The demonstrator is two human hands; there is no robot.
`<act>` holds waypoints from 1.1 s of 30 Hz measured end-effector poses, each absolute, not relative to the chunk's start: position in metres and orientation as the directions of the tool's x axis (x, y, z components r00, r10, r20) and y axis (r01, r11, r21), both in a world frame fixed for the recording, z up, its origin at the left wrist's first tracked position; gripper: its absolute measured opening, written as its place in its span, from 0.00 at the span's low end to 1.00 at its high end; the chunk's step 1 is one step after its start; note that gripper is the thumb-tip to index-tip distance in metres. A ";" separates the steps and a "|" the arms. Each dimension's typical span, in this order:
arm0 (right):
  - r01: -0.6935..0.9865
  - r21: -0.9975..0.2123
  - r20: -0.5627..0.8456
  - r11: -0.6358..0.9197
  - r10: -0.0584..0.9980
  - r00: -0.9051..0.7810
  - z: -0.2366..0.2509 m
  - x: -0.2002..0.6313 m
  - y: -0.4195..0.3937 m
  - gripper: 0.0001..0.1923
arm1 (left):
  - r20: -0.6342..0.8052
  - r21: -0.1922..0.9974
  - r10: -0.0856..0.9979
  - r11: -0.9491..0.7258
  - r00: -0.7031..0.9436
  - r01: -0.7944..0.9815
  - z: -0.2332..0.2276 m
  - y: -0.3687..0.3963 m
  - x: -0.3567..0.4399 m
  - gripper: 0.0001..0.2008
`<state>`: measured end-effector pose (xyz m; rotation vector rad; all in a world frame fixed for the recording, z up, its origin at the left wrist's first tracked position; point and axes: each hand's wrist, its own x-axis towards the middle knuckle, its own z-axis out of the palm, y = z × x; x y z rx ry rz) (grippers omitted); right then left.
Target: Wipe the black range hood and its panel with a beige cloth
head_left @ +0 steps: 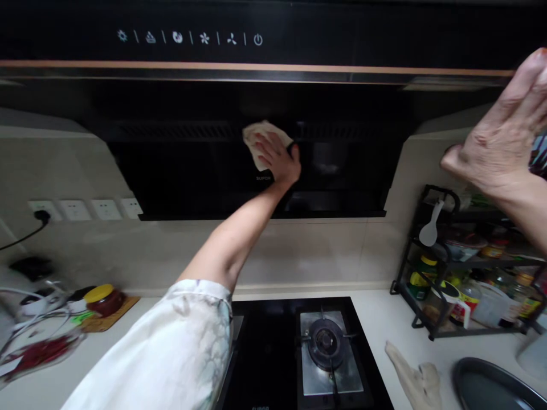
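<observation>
My left hand [282, 162] presses a cream cloth [256, 136] against the dark front panel of the range hood [192, 165], just above the brand lettering. Its fingers lie over the cloth, thumb out to the right. At the right edge of the view my right hand [504, 136] is raised beside the hood's lower copper-coloured trim, fingers stretched upward and thumb apart, with nothing seen in it. Whether its fingertips touch the hood I cannot tell. Touch icons [204, 38] glow on the hood's upper strip.
Below sits a black gas stove [269, 353] with a burner [327, 341]. A black rack [461, 265] with bottles and jars stands right, near a crumpled pale cloth [419, 378] and a dark pan [496, 387]. On the left are a yellow-lidded jar [102, 299] and wall sockets [76, 210].
</observation>
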<state>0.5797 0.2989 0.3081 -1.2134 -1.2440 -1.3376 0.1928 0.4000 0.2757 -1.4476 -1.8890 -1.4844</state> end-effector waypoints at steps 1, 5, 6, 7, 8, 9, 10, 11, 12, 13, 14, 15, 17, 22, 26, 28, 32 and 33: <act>0.992 0.121 0.992 -0.043 0.032 -0.120 0.310 0.576 0.293 0.61 | 0.763 0.472 0.543 -0.097 -0.351 0.876 0.265 0.401 0.215 0.43; 0.982 0.182 0.980 0.046 0.071 -0.185 0.312 0.565 0.272 0.56 | 0.698 0.152 0.702 -0.334 0.138 0.930 0.227 0.406 0.285 0.43; 0.982 0.184 0.981 0.051 0.060 -0.187 0.307 0.563 0.269 0.55 | 0.643 0.088 0.724 -0.394 0.250 0.915 0.221 0.407 0.296 0.41; 0.982 0.182 0.982 0.050 0.046 -0.184 0.300 0.561 0.268 0.56 | 0.585 0.045 0.738 -0.445 0.337 0.895 0.217 0.409 0.304 0.40; 0.981 0.185 0.982 0.052 0.036 -0.187 0.288 0.558 0.269 0.57 | 0.532 0.021 0.745 -0.487 0.402 0.873 0.215 0.411 0.309 0.38; 0.977 0.203 0.978 0.063 0.041 -0.205 0.272 0.554 0.270 0.58 | 0.492 0.008 0.744 -0.523 0.452 0.852 0.214 0.413 0.311 0.37; 0.969 0.232 0.969 0.089 0.065 -0.238 0.253 0.549 0.273 0.58 | 0.465 0.001 0.736 -0.556 0.492 0.831 0.215 0.414 0.311 0.36; 0.952 0.274 0.950 0.136 0.114 -0.290 0.232 0.541 0.277 0.57 | 0.450 -0.005 0.726 -0.581 0.521 0.814 0.218 0.415 0.307 0.36; 0.928 0.313 0.917 0.204 0.190 -0.351 0.211 0.532 0.282 0.54 | 0.445 -0.010 0.713 -0.601 0.542 0.799 0.222 0.416 0.302 0.37; 0.904 0.324 0.880 0.278 0.262 -0.396 0.191 0.521 0.289 0.52 | 0.444 -0.013 0.699 -0.620 0.560 0.784 0.227 0.417 0.296 0.40; 0.889 0.299 0.847 0.345 0.334 -0.414 0.174 0.508 0.298 0.50 | 0.446 -0.015 0.686 -0.637 0.575 0.771 0.232 0.416 0.289 0.43; 0.882 0.252 0.820 0.398 0.396 -0.413 0.162 0.494 0.307 0.49 | 0.449 -0.017 0.674 -0.650 0.587 0.760 0.237 0.416 0.282 0.45; 0.885 0.110 0.788 0.452 0.503 -0.355 0.152 0.462 0.328 0.47 | 0.460 -0.013 0.657 -0.668 0.598 0.744 0.246 0.413 0.268 0.50; 0.882 -0.207 0.653 0.424 0.731 -0.198 0.178 0.373 0.373 0.47 | 0.502 0.016 0.674 -0.633 0.542 0.774 0.253 0.397 0.227 0.51; 0.895 -0.287 0.601 0.341 0.792 -0.109 0.190 0.327 0.390 0.47 | 0.456 -0.019 0.732 -0.561 0.506 0.828 0.250 0.371 0.172 0.46; 0.908 -0.311 0.655 0.281 0.756 -0.010 0.195 0.325 0.397 0.49 | 0.449 -0.124 0.740 -0.504 0.501 0.855 0.248 0.346 0.143 0.42; 0.822 -0.549 0.685 0.152 0.646 0.337 0.221 0.359 0.414 0.49 | 0.609 -0.389 0.572 -0.389 0.550 0.835 0.249 0.274 0.093 0.35; 0.782 -0.610 0.665 0.130 0.621 0.415 0.230 0.370 0.419 0.46 | 0.655 -0.425 0.517 -0.353 0.552 0.834 0.252 0.254 0.081 0.34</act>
